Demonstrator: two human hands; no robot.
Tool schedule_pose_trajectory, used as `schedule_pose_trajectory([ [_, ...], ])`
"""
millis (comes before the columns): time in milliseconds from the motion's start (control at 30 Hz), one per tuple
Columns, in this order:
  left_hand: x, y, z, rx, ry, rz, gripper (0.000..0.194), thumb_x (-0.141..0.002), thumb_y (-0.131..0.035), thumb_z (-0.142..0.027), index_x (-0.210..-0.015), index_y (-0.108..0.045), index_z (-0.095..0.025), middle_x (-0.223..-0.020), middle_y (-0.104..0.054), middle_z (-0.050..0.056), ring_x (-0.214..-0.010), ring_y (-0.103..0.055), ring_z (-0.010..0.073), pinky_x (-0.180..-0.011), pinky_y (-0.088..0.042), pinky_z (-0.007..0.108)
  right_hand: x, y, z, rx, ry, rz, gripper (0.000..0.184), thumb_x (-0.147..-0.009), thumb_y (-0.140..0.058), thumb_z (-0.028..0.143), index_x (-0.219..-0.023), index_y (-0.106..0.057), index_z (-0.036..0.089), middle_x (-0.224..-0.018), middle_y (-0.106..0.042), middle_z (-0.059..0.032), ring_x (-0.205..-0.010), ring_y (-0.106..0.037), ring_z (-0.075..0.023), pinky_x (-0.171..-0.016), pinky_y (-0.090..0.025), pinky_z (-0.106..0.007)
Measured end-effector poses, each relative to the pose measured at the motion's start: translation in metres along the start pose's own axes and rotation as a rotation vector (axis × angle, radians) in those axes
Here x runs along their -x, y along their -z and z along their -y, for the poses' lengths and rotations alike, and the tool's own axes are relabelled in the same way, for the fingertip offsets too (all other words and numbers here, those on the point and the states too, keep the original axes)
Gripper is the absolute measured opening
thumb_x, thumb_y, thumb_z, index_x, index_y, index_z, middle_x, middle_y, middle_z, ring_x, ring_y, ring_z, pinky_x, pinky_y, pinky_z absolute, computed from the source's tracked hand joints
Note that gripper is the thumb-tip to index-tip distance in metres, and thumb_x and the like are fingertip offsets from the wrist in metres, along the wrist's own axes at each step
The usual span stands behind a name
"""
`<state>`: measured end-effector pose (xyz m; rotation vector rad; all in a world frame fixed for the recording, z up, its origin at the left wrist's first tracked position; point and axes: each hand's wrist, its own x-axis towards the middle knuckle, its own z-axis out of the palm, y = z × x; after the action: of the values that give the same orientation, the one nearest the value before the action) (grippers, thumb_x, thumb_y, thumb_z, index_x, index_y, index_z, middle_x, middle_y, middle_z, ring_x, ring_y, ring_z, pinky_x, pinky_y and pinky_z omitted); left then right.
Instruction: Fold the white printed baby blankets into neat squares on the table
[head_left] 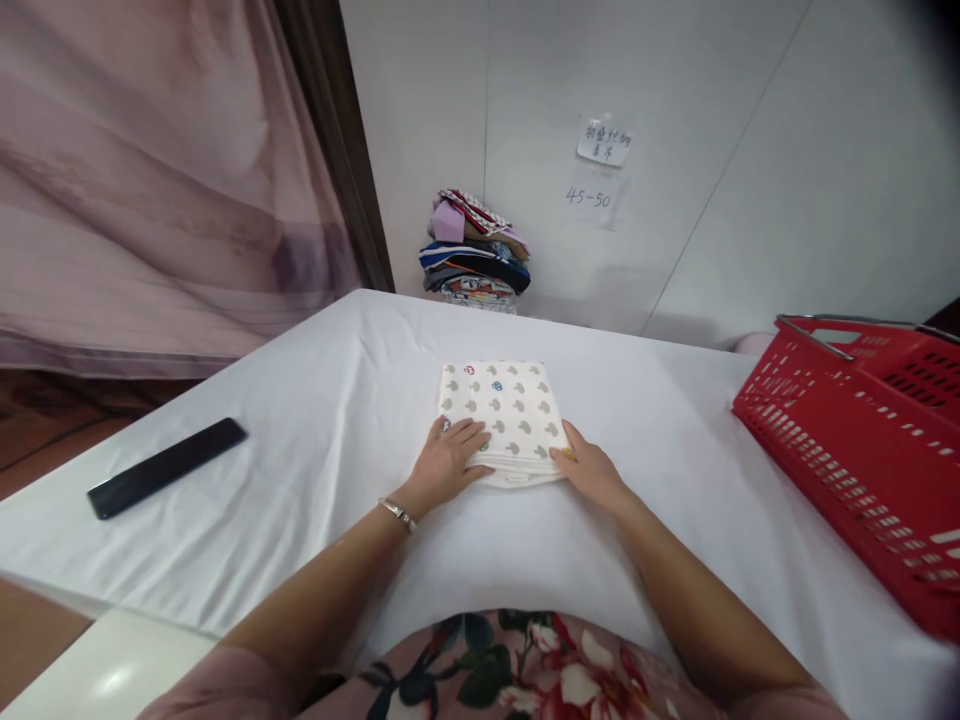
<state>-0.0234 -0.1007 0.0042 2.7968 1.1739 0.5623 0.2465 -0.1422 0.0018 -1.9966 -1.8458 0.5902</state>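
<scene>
A folded white cloth printed with grey mushroom shapes and a few coloured ones lies on the white-covered table in front of me. Its layered near edge faces my body. My left hand, with a silver bracelet at the wrist, rests on the cloth's near left corner, fingers stretched out flat and thumb along the front edge. At the near right corner, my right hand has its thumb and fingers around the side of the cloth. The undersides of the right fingers are hidden.
A red plastic basket with a metal handle stands at the right. On the left of the table lies a long black object. Beyond the far edge rises a pile of folded fabrics by the wall. A pinkish curtain hangs at left.
</scene>
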Motion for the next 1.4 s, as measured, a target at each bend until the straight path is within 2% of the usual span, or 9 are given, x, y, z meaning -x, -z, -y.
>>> schedule_pose_trajectory([
  [133,0.006,0.0,0.003,0.012,-0.003,-0.058,0.04,-0.085,-0.055,-0.042,-0.121,-0.053,-0.024,-0.13,-0.055,0.009,-0.125,-0.045,0.0258,-0.108,-0.022,0.054,0.007,0.002,0.002,0.07,0.067,-0.133,0.053,-0.087,-0.045,0.043,-0.136,-0.04,0.023,-0.112,-0.063,-0.0099,-0.097,-0.059,-0.0262,-0.075,-0.045,-0.035],
  [267,0.015,0.002,0.004,0.045,-0.034,-0.124,0.03,-0.086,-0.055,-0.034,-0.115,-0.057,-0.024,-0.123,-0.06,0.007,-0.118,-0.051,0.0221,-0.108,-0.027,0.049,0.015,0.001,0.006,0.093,0.311,-0.345,0.045,-0.087,-0.046,0.032,-0.132,-0.045,0.021,-0.13,-0.051,-0.0116,-0.116,-0.047,-0.0269,-0.09,-0.043,-0.04],
  [433,0.032,0.005,0.014,0.063,0.009,-0.219,0.022,-0.085,-0.054,-0.022,-0.106,-0.062,-0.02,-0.109,-0.066,0.007,-0.105,-0.057,0.0221,-0.092,-0.045,0.043,0.019,-0.005,0.007,0.1,0.509,-0.217,0.03,-0.086,-0.047,0.022,-0.113,-0.06,0.023,-0.114,-0.06,-0.0075,-0.107,-0.052,-0.0226,-0.093,-0.044,-0.04],
  [567,0.04,0.007,0.016,0.11,0.086,-0.248,0.023,-0.084,-0.053,-0.016,-0.104,-0.063,-0.02,-0.107,-0.065,0.007,-0.103,-0.055,0.0222,-0.087,-0.05,0.04,0.018,-0.007,0.005,0.117,0.529,-0.209,0.026,-0.085,-0.049,0.02,-0.107,-0.063,0.022,-0.112,-0.06,-0.0081,-0.105,-0.052,-0.023,-0.092,-0.044,-0.041],
  [767,0.041,0.005,0.017,0.24,0.221,-0.254,0.032,-0.077,-0.051,-0.009,-0.101,-0.067,-0.022,-0.109,-0.065,0.004,-0.105,-0.055,0.0193,-0.093,-0.049,0.037,0.021,-0.006,0.003,0.129,0.527,-0.206,0.027,-0.085,-0.048,0.021,-0.108,-0.064,0.021,-0.114,-0.061,-0.0087,-0.107,-0.053,-0.0239,-0.094,-0.044,-0.042],
  [933,0.044,0.003,0.022,0.348,0.271,-0.27,0.034,-0.073,-0.051,-0.008,-0.098,-0.068,-0.023,-0.109,-0.064,0.002,-0.105,-0.056,0.0177,-0.093,-0.049,0.034,0.022,-0.003,0.004,0.106,0.504,-0.265,0.024,-0.083,-0.049,0.021,-0.098,-0.068,0.022,-0.104,-0.066,-0.0069,-0.098,-0.058,-0.0229,-0.091,-0.044,-0.041],
  [1067,0.044,0.004,0.022,0.326,0.227,-0.287,0.032,-0.075,-0.052,-0.011,-0.099,-0.067,-0.023,-0.108,-0.064,0.003,-0.103,-0.056,0.018,-0.092,-0.049,0.034,0.021,-0.004,0.015,0.086,0.498,-0.286,0.023,-0.085,-0.049,0.023,-0.097,-0.068,0.023,-0.101,-0.066,-0.0058,-0.097,-0.058,-0.0224,-0.091,-0.043,-0.04],
  [1233,0.041,0.004,0.015,0.192,0.125,-0.262,0.023,-0.083,-0.053,-0.02,-0.103,-0.065,-0.021,-0.108,-0.063,0.006,-0.105,-0.053,0.0213,-0.09,-0.047,0.039,0.021,-0.013,0.03,0.083,0.515,-0.226,0.023,-0.088,-0.049,0.027,-0.101,-0.067,0.024,-0.104,-0.065,-0.0058,-0.098,-0.057,-0.0227,-0.091,-0.042,-0.04],
  [1400,0.037,0.001,0.011,0.13,0.074,-0.241,0.022,-0.089,-0.047,-0.026,-0.102,-0.064,-0.021,-0.108,-0.064,0.007,-0.105,-0.052,0.0223,-0.092,-0.041,0.041,0.02,-0.019,0.03,0.099,0.544,-0.183,0.025,-0.089,-0.048,0.027,-0.107,-0.066,0.024,-0.111,-0.061,-0.0061,-0.102,-0.053,-0.0229,-0.092,-0.041,-0.039],
])
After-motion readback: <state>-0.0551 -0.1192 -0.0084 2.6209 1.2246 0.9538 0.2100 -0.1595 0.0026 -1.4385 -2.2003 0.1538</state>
